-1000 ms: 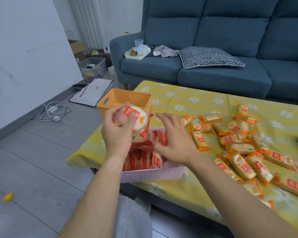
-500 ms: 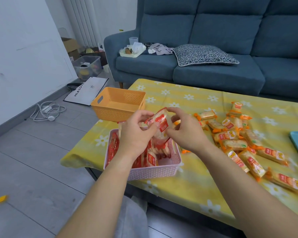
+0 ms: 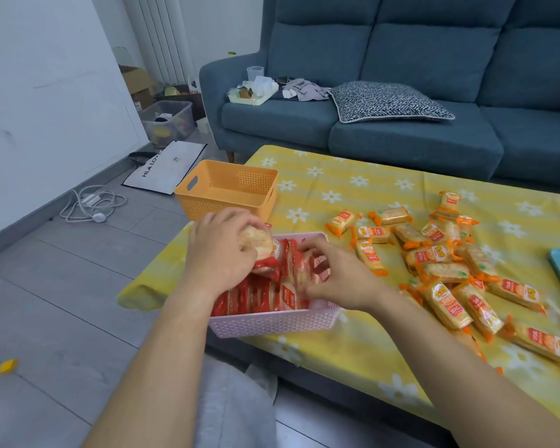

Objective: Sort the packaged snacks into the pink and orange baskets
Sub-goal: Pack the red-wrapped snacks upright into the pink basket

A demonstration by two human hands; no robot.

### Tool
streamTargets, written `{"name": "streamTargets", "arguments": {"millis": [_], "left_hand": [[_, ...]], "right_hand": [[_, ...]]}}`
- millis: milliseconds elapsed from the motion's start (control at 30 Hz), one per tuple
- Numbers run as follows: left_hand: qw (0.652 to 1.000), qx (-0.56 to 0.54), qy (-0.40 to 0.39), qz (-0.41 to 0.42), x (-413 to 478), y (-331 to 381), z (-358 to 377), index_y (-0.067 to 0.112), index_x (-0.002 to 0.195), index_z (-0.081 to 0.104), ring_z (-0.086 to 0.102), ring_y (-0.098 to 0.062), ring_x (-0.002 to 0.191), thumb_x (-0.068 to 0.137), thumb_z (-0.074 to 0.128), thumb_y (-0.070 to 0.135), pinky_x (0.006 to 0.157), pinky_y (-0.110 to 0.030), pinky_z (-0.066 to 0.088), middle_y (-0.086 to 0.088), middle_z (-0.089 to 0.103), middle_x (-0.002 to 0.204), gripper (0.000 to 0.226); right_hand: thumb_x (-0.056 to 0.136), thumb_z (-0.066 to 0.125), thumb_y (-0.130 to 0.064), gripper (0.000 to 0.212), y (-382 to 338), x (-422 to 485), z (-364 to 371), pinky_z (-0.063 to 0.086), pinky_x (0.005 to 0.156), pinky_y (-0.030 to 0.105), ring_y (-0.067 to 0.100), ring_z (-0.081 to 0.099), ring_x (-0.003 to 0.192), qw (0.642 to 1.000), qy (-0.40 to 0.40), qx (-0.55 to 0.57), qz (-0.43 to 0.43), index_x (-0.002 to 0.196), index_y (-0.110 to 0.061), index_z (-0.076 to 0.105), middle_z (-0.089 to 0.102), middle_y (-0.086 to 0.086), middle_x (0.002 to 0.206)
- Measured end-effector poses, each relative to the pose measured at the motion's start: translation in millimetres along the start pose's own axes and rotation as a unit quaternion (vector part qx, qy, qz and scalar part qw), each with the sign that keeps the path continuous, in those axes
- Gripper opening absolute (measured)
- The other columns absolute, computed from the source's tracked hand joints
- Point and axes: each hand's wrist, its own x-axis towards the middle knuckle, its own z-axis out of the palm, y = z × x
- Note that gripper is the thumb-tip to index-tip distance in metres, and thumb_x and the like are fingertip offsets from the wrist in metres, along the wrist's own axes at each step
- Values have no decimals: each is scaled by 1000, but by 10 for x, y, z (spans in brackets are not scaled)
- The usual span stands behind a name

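Left hand (image 3: 220, 258) grips a red cracker packet (image 3: 256, 244) above the pink basket (image 3: 272, 322), centre-left of frame. Right hand (image 3: 335, 274) curls among stowed packets (image 3: 256, 295), grasp unconfirmed. Packet judged light, slippery, brittle inside: hold its edges gently.

L hand (image 3: 219, 253) grips snack pkt (image 3: 255, 241), R hand (image 3: 335, 279) fingers curled downward.
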Motion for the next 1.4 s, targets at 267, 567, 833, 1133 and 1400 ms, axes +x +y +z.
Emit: {"name": "streamTargets", "arguments": {"millis": [267, 567, 833, 1133, 1400], "left_hand": [[988, -60, -138, -35, 7, -202, 97, 52, 137, 42, 29, -27, 135, 75, 81, 20, 108, -44, 32, 8, 35, 147, 79], [987, -133, -89, -27, 3, -210, 106, 41, 130, 60, 48, -15, 122, 79, 81, 39, 104, -40, 43, 11, 49, 133, 56], [957, -209, 195, -52, -45, 46, -30, 34, 119, 64, 63, -3, 87, 100, 56, 43, 77, -23, 48, 20, 68, 95, 23], [946, -318, 48, 41, -100, 520, 120, 31, 101, 71, 65, -1, 68, 92, 68, 44, 62, -20, 46, 15, 70, 74, 17], [990, -130, -48, 30, 4, 180, 116, 43, 118, 69, 57, -7, 116, 78, 71, 49, 100, -41, 48, 23, 66, 121, 40]], "right_hand": [[79, 70, -26, 58, 17, 71, 164, 48, 91, 21, 9, 53, 96, 997, -60, -45, -15, 135, -32, 57, 50, 1, 110], [91, 45, -22, 41, -152, 67, 325, 49, 95, 41, 27, 58, 116, 972, -181, -140, 44, 128, -19, 62, 65, 5, 127], [91, 55, -18, 21, -326, 44, -155, 57, 74, 46, 16, 71, 72, 990, 101, 90, 42, 106, -25, 67, 73, -2, 85], [87, 59, -61, 56, -626, 45, -489, 61, 78, 45, 16, 69, 94, 981, 91, 164, 50, 135, -32, 53, 61, -11, 112], [73, 60, -46, 36, -275, 33, -403, 61, 71, 48, 19, 73, 64, 987, -8, 42, 156, 86, -14, 71, 75, 3, 68]]}}
